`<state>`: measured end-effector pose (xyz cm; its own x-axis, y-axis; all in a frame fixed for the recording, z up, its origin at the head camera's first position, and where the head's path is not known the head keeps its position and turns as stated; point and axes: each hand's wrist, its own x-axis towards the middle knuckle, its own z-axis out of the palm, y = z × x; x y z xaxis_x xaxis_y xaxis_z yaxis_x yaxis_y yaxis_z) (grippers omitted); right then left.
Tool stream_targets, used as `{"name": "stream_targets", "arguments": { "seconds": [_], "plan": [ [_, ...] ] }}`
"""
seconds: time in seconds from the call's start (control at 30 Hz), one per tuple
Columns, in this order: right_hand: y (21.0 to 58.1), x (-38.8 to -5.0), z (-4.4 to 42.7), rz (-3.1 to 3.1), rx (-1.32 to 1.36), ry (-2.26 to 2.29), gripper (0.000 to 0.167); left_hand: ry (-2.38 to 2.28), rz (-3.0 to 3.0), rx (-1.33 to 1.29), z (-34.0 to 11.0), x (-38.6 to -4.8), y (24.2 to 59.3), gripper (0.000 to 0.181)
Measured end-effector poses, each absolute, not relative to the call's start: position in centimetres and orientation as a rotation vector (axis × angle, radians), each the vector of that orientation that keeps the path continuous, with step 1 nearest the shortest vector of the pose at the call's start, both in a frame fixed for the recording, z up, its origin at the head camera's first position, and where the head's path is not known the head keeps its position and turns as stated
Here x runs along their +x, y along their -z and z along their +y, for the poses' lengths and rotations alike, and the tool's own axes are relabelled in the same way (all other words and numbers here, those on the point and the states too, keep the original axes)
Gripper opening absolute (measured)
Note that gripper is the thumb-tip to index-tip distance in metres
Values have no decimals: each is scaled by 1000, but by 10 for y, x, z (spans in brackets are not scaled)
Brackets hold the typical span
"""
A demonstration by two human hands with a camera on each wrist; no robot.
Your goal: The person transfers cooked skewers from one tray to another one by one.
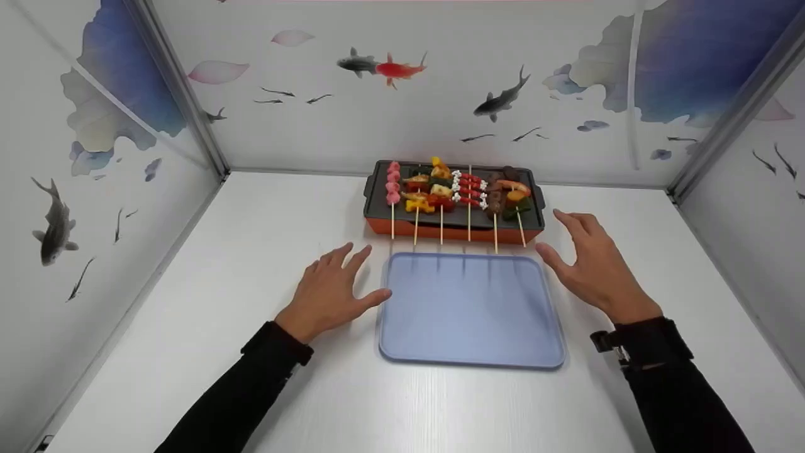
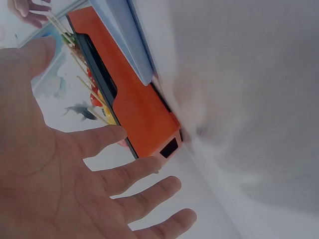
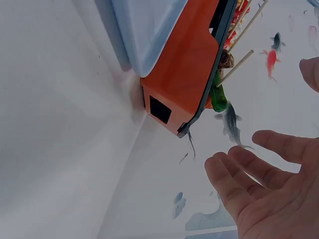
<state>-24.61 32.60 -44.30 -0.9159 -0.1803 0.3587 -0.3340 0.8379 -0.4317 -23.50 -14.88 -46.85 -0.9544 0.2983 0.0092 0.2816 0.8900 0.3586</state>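
An orange grill with a black top (image 1: 453, 231) stands at the back of the white table, several food skewers lying across it, sticks pointing to the front. Pink balls (image 1: 393, 182) are on the leftmost skewer. In front of the grill lies a blue tray (image 1: 471, 311) with nothing on it. My left hand (image 1: 330, 292), fingers spread, is at the tray's left side, its thumb tip over or beside the edge. The right hand (image 1: 597, 267) hovers by the grill's right front corner, fingers apart and holding nothing. The left palm (image 2: 65, 169) and right palm (image 3: 279, 189) face the grill.
White panels with painted fish (image 1: 500, 97) and blue shapes enclose the table at the back and both sides. Metal posts (image 1: 182, 82) stand in the corners. White table surface (image 1: 421, 409) extends in front of the tray and to both sides.
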Motion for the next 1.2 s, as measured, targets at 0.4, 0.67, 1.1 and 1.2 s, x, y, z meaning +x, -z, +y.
{"name": "stream_targets", "arguments": {
  "seconds": [0.4,0.67,1.1,1.2],
  "plan": [
    [447,-252,312,-2604,366,-822,65,-608,3058,456,-140,-225,478,96],
    [448,-255,304,-2546,312,-882,57,-612,3064,367,-129,-220,472,88],
    [451,-257,291,-2525,243,-919,47,-726,3079,284,-117,-214,476,75],
    [451,-258,289,-2535,214,-909,47,-742,3079,264,-113,-214,475,73]
  ]
}}
